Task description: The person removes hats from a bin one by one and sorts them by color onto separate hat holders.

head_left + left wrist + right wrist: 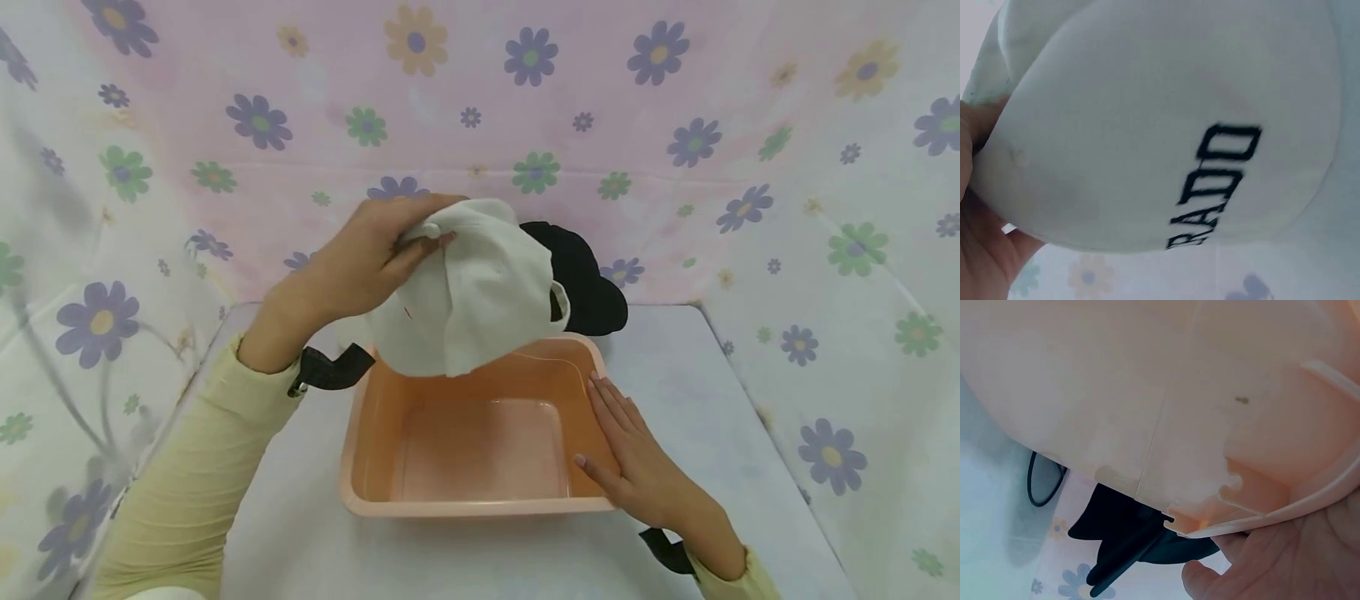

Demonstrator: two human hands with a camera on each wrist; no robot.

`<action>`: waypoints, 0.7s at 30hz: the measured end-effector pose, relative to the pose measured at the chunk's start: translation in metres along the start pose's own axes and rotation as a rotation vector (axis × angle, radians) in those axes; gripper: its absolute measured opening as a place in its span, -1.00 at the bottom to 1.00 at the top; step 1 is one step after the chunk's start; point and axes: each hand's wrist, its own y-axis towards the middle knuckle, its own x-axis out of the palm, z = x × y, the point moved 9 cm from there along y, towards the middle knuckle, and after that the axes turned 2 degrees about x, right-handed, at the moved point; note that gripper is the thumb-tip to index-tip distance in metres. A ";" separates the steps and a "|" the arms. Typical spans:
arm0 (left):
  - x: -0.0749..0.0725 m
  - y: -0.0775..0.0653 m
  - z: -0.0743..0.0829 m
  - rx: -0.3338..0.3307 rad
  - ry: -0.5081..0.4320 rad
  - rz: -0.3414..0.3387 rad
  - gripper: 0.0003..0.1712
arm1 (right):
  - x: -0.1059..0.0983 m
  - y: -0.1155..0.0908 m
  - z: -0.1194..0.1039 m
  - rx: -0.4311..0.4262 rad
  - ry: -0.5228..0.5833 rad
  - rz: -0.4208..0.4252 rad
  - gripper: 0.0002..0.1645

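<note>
My left hand (367, 254) pinches a white cap (487, 287) near the top button of its crown and holds it tilted over the back of a peach plastic basin (480, 508). Dark lettering (1216, 181) on the cap's white fabric shows in the left wrist view. At the basin's right rim, my right hand (637, 454) rests with straight fingers, its thumb reaching over the inside. In the right wrist view, the palm (1297, 562) lies against the rim, beside the basin's outer wall (1104, 381). A black cap (588, 279) sits behind the basin, partly hidden by the white one.
The basin stands on a white-covered table (720, 417). Flower-printed cloth (480, 108) hangs at the back and both sides. Black straps (333, 369) are on both wrists. A thin black loop (1046, 481) shows below the basin in the right wrist view.
</note>
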 end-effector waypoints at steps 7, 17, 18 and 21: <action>-0.016 0.002 -0.033 -0.053 0.113 0.047 -0.60 | 0.001 0.001 0.000 0.025 -0.005 -0.003 0.08; 0.003 -0.003 -0.105 -0.180 0.112 -0.001 -0.62 | 0.001 0.001 0.001 0.027 0.019 -0.004 0.07; 0.005 -0.005 -0.111 -0.206 0.109 -0.010 -0.61 | 0.001 0.001 0.001 0.025 0.022 -0.003 0.07; 0.014 -0.010 -0.125 -0.267 0.106 -0.044 -0.56 | 0.000 0.001 0.001 0.016 0.025 0.000 0.07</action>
